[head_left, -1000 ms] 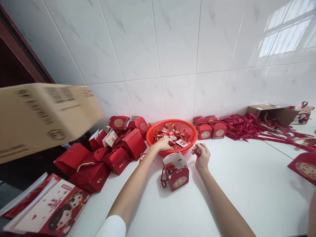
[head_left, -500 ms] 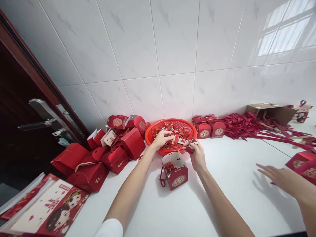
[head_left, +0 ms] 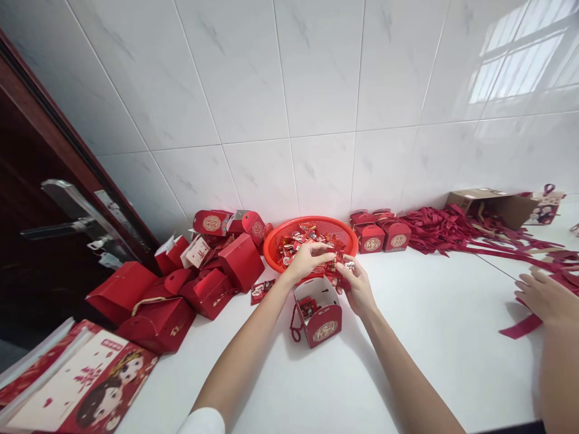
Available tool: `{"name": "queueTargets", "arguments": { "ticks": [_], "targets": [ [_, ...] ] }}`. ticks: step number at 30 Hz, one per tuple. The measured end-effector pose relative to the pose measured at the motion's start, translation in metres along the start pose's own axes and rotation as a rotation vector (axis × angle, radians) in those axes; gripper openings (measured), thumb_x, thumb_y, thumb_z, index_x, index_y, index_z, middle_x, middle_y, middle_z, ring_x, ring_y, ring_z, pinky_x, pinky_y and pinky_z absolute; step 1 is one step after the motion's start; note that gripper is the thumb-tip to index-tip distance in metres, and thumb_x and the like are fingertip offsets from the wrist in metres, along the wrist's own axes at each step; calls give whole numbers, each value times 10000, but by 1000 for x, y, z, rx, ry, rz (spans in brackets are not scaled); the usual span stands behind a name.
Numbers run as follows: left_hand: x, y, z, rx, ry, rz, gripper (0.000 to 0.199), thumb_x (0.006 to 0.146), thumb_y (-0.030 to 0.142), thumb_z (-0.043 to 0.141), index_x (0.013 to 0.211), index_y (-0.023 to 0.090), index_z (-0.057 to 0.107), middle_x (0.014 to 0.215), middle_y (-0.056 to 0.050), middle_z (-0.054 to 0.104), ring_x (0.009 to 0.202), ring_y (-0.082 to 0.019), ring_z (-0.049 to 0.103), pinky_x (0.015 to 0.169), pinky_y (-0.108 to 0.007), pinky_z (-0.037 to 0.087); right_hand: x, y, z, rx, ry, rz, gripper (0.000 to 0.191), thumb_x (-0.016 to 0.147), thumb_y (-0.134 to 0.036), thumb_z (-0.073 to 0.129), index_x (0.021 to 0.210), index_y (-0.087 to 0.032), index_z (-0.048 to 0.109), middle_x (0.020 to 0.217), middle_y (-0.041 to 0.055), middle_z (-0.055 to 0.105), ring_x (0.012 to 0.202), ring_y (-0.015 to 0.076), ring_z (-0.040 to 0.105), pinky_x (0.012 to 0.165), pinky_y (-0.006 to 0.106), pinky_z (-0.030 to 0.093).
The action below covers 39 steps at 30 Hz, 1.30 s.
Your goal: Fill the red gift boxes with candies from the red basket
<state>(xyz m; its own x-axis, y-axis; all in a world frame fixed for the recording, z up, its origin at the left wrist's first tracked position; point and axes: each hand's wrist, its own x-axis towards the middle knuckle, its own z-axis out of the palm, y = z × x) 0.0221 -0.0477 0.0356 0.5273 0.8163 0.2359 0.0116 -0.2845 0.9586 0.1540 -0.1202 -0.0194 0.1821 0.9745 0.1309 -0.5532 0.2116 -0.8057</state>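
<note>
Over the near rim of a red plastic basket [head_left: 270,250], my two hands meet. My left hand [head_left: 309,262] is closed, its fingertips pinching a red wrapped candy [head_left: 336,258] beside the right fingers. My right hand [head_left: 357,286] is closed around several wrapped candies [head_left: 349,265], partly hidden by its fingers. Wrapped candies [head_left: 298,238] fill the basket. Just below my hands stands an open red gift box [head_left: 326,325] with a gold emblem, a cord loop at its left side and a few red packets inside.
Red boxes [head_left: 244,262] are heaped at left, near a door handle [head_left: 76,208]. Small packets [head_left: 260,292] lie by my left forearm. Two closed boxes [head_left: 371,238], a pile of dark red ribbons [head_left: 436,229] and a cardboard box [head_left: 486,202] line the wall. Another person's hand [head_left: 547,295] is at right.
My left hand has moved right from over the basket to my right hand, bringing a candy. The other person's hand has moved right, and a ribbon end now lies beneath it.
</note>
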Motion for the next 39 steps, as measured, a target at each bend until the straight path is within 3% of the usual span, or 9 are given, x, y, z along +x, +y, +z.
{"name": "queueTargets", "arguments": {
  "ticks": [4,7,12,17,21,27,30,36,39],
  "targets": [
    [-18,20,-26,88,15,-10,454,707,482,781,1017,157,720,1013,-86,736,927,-220,675,875,-354,519,0,-2,-2,17,36,-2,442,628,-377,840,961,-204,607,627,-44,627,415,97,535,333,168,325],
    [-42,33,-61,246,72,-83,381,764,526,694,802,147,710,815,-57,722,792,-193,660,808,-326,524,1,-5,-3,69,74,2,415,614,-348,822,940,-212,606,661,-42,634,434,97,545,335,166,329],
    [-81,13,-106,607,52,-456,358,740,506,650,752,153,703,751,-62,723,704,-211,658,637,-278,479,0,-8,-2,125,60,27,351,636,-319,781,928,-215,617,674,-38,627,508,115,571,352,172,356],
    [-87,-36,-101,1080,235,-697,437,825,471,581,1100,152,697,1146,-183,711,1044,-310,674,759,-293,482,0,-6,-2,143,57,58,303,605,-285,773,855,-201,625,685,-35,636,510,103,535,360,181,390],
    [-84,-56,-81,1209,265,-733,422,845,404,579,1179,165,677,1198,-220,663,1121,-365,633,816,-353,484,1,-4,-2,124,25,68,358,606,-270,758,936,-200,637,708,-17,672,503,122,570,360,194,410],
    [-83,-64,-65,1026,224,-513,353,653,45,620,969,160,726,973,-121,718,1021,-291,646,849,-331,479,0,-2,-3,104,-12,69,372,624,-269,751,969,-195,634,691,-3,685,497,142,607,354,188,407],
    [-88,-56,-70,759,234,-525,291,604,19,602,845,145,704,806,-65,700,824,-237,660,749,-309,496,0,-1,-3,83,-17,63,372,645,-303,763,975,-191,635,682,0,682,486,139,595,354,191,403],
    [-100,11,-90,284,-49,-427,349,661,310,752,981,175,719,793,-11,671,709,-161,601,669,-275,503,0,0,-2,73,33,73,391,624,-367,817,925,-185,645,683,-10,666,459,107,541,341,181,367],
    [-88,42,-86,314,30,-247,373,695,373,763,1017,191,720,860,-12,687,755,-151,602,730,-272,507,0,0,-2,70,49,73,397,599,-370,833,897,-184,647,675,-18,652,462,94,518,340,175,362]
  ]
}}
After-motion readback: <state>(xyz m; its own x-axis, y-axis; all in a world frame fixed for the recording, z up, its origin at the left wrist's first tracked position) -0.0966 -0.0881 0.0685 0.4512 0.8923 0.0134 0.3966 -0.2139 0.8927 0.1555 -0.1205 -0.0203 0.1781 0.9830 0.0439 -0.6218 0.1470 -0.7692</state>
